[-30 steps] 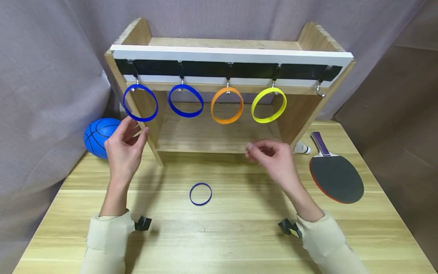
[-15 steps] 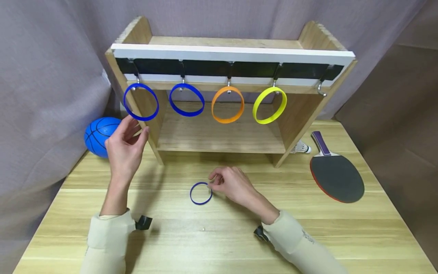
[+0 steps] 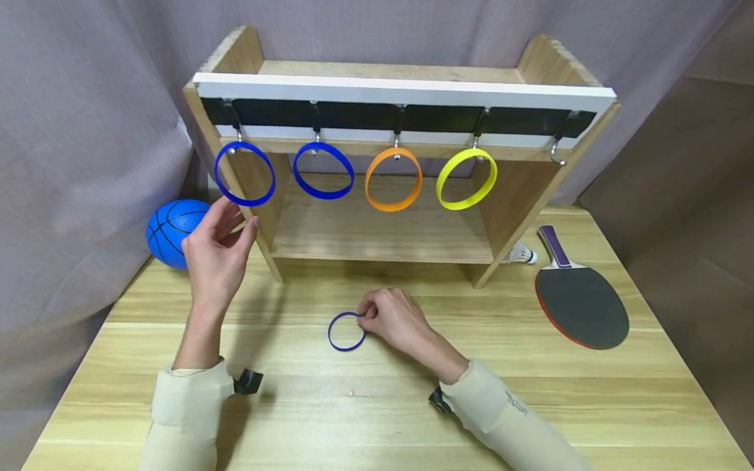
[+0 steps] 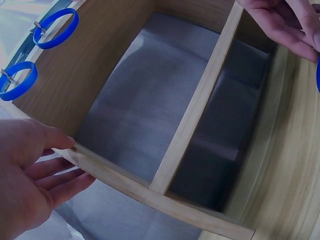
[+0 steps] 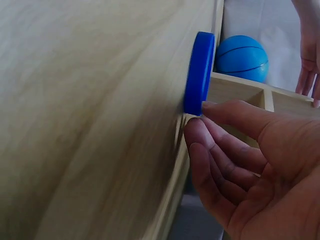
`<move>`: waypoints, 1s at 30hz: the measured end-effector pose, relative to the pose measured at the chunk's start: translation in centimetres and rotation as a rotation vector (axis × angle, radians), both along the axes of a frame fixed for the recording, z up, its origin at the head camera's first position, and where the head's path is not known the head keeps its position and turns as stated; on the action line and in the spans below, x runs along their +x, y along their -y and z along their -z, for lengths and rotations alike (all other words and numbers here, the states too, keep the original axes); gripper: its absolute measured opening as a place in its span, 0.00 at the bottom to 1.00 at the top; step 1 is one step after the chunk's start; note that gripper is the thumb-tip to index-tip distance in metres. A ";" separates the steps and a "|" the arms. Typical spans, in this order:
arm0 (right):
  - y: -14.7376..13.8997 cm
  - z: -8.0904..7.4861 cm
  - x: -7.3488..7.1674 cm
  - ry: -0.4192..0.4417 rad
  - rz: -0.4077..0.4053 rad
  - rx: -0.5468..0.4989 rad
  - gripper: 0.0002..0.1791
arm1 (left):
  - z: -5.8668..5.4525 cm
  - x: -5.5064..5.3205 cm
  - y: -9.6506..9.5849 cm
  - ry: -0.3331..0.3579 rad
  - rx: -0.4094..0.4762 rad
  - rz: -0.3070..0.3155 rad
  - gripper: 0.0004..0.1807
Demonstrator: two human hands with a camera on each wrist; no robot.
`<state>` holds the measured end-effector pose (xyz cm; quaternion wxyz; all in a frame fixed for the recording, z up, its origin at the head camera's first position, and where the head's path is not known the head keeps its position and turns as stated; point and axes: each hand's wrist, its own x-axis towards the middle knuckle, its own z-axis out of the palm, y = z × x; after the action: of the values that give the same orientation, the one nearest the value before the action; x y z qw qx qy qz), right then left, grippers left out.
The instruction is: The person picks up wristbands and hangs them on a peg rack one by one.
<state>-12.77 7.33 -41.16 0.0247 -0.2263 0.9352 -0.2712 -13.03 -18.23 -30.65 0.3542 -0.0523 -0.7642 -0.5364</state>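
Observation:
A thin blue ring point(image 3: 331, 331) lies on the wooden tabletop in front of a wooden shelf point(image 3: 377, 243). My right hand point(image 3: 396, 319) pinches its right edge between thumb and fingertips; in the right wrist view the ring point(image 5: 199, 74) meets the thumb tip. My left hand point(image 3: 215, 258) holds the shelf's left side panel, the thumb and fingers on either side of its edge point(image 4: 107, 176) in the left wrist view. From hooks on the shelf front hang two blue rings point(image 3: 323, 194), an orange ring point(image 3: 393, 207) and a yellow ring point(image 3: 465, 204).
The hook at the far right point(image 3: 556, 154) carries no ring. A blue ball point(image 3: 171, 235) sits left of the shelf. To the right lie a shuttlecock point(image 3: 521, 254) and a table tennis bat point(image 3: 583, 304). Grey cloth point(image 3: 383, 33) hangs behind.
My right hand has come down and left from in front of the shelf to the blue ring on the table, and its fingertips have closed on the edge. The left hand has stayed put.

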 end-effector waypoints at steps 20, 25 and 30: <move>-1.2 -1.3 0.4 -0.066 0.030 -0.124 0.04 | 0.2 -0.2 0.0 0.010 0.023 0.004 0.21; -2.7 -4.3 1.1 -0.232 0.028 -0.308 0.05 | 0.1 -0.1 0.0 0.009 0.025 0.006 0.21; -5.4 -8.3 1.7 -0.436 0.030 -0.436 0.04 | 0.1 0.0 0.0 0.012 0.013 0.000 0.21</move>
<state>-11.05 12.69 -32.84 -0.2298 -0.2651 0.8416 -0.4107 -13.05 -18.19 -30.78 0.3498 -0.0469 -0.7628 -0.5419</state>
